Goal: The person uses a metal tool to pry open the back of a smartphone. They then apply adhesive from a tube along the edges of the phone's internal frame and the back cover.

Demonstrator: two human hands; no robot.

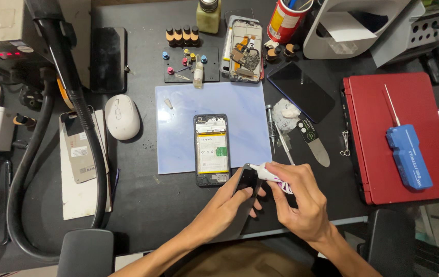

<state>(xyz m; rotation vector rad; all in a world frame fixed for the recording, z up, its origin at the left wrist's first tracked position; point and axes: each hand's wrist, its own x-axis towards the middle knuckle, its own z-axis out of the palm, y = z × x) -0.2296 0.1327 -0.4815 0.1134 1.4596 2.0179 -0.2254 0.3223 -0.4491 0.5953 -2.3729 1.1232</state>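
Left hand [230, 202] gripped a dark phone part [246, 180]; right hand [301, 205] grasped a glue tube [271, 176], near the counter [142, 205] edge; bare counter lay left.

- The mat [209, 105] mid-frame looks like smooth pale-blue plastic with a soft sheen.
- The opened phone [212, 150] on it shows glossy foil and bare metal.
- The small dark part [246, 180] in the left hand [224, 210] is glossy black.
- The tube [273, 177] in the right hand [301, 202] is smooth white plastic.
- The mouse [122, 117], left of the mat, is matt white plastic.
- The case [396, 136] at the right is matt red.
- The table [142, 190] is matt black.
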